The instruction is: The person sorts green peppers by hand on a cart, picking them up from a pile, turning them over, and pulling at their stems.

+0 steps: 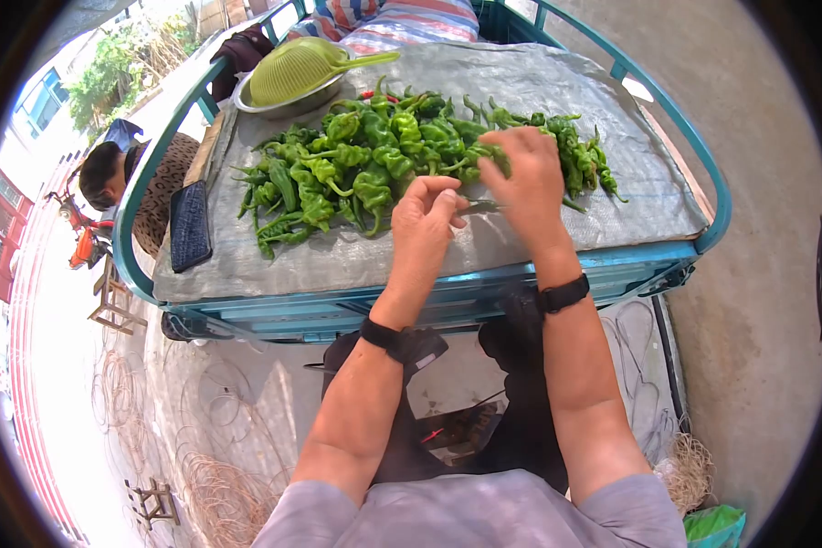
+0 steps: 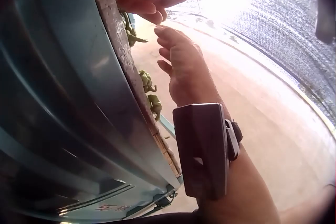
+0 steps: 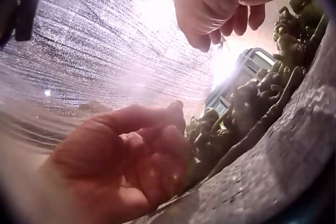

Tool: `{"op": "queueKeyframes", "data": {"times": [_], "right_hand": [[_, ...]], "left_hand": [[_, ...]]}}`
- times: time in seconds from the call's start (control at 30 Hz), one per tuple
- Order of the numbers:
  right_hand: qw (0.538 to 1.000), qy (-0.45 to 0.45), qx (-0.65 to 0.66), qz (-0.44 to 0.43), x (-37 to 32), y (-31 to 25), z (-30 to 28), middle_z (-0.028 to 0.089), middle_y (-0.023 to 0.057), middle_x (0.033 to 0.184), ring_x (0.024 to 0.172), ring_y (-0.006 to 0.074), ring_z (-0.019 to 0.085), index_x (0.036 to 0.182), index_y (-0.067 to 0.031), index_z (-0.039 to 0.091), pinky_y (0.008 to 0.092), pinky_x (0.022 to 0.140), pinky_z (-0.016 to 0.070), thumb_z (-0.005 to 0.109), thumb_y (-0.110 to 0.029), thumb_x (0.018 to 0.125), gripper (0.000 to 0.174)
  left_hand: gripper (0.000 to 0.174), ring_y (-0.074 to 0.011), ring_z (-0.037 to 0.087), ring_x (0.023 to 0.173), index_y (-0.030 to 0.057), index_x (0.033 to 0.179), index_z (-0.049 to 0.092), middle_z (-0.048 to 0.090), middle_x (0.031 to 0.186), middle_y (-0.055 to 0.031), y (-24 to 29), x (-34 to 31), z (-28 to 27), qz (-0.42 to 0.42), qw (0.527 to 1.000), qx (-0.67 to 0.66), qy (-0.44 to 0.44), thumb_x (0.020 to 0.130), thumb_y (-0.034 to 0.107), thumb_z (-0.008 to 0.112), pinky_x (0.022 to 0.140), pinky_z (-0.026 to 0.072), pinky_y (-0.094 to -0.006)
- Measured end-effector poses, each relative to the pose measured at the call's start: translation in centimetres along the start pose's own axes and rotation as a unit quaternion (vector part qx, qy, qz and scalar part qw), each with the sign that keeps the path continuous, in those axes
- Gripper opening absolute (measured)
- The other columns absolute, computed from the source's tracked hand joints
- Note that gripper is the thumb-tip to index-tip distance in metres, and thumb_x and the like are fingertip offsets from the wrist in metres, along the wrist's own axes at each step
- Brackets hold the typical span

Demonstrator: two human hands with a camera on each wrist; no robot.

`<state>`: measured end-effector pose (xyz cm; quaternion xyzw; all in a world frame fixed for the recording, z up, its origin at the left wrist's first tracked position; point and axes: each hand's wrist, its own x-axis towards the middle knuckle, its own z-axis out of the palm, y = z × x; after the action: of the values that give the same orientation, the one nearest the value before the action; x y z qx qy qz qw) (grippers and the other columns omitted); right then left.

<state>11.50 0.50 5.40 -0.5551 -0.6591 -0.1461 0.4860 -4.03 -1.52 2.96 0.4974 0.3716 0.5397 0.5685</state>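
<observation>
In the head view a wide heap of wrinkled green peppers [image 1: 374, 151] lies on a grey woven sheet [image 1: 274, 269] spread over a cart bed. At the heap's near edge is my left hand [image 1: 423, 219], its thumb and forefinger pinched together. From these fingertips a thin dark strand [image 1: 484, 206] sticks out to the right; its kind is too blurred to tell. My right hand [image 1: 528, 183] is just right of the left, over the front of the heap, with loosely bent, spread fingers. The right wrist view shows the left hand [image 3: 123, 161] below the right hand [image 3: 226, 6].
A yellow-green colander [image 1: 292, 73] sits in a metal bowl [image 1: 315, 99] at the back left. Along the left edge lies a dark flat object [image 1: 190, 226]. Teal rails [image 1: 717, 192] border the cart. Beyond the left rail a person [image 1: 137, 173] bends down. Coiled strands [image 1: 219, 475] cover the ground.
</observation>
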Motion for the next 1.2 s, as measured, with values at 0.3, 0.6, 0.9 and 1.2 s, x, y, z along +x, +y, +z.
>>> {"op": "queueKeyframes", "data": {"times": [0.3,0.6,0.9,1.2], "right_hand": [[0.998,0.042,0.024,0.04,-0.5,-0.2,3.0,0.059,0.0052,0.096,0.089,0.0258,0.057,0.089,-0.0117,0.07,0.0383,0.076,0.0472,0.075,-0.01,0.075,0.016],[0.87,0.178,0.389,0.244,0.4,2.7,2.0,0.063,0.0038,0.085,0.068,0.0121,0.067,0.101,0.0016,0.06,0.0242,0.061,0.0548,0.063,-0.012,0.094,0.016],[0.811,0.01,0.481,0.334,1.4,1.1,-0.8,0.062,0.0045,0.076,0.057,0.0123,0.066,0.094,-0.0001,0.059,0.0236,0.048,0.0524,0.067,-0.013,0.092,0.015],[0.793,0.182,0.5,0.298,1.6,0.7,-1.3,0.054,0.0014,0.066,0.047,0.0082,0.051,0.089,-0.0031,0.054,0.0224,0.041,0.0422,0.065,-0.016,0.094,0.018]], "left_hand": [[0.016,-0.0084,0.06,0.072,0.0045,0.108,0.062,0.067,0.09,-0.0035,-0.1,-0.1,-0.5,0.009,1.0,0.006,-0.002,0.098,0.015,0.054,0.063,0.0454,-0.0208],[0.017,-0.0081,0.06,0.073,0.0053,0.109,0.061,0.067,0.091,-0.0026,0.0,-0.3,-0.7,0.012,1.0,0.012,-0.005,0.098,0.016,0.054,0.064,0.0444,-0.0212],[0.019,-0.0084,0.061,0.075,0.0053,0.111,0.063,0.065,0.1,-0.0039,-0.4,-0.3,0.3,-0.007,0.997,0.065,-0.028,0.097,0.016,0.055,0.064,0.0457,-0.0217],[0.027,-0.0121,0.065,0.079,0.0035,0.115,0.065,0.047,0.142,-0.0112,-1.6,-0.2,1.4,0.147,0.951,0.261,-0.075,0.089,0.01,0.062,0.074,0.052,-0.0284]]}}
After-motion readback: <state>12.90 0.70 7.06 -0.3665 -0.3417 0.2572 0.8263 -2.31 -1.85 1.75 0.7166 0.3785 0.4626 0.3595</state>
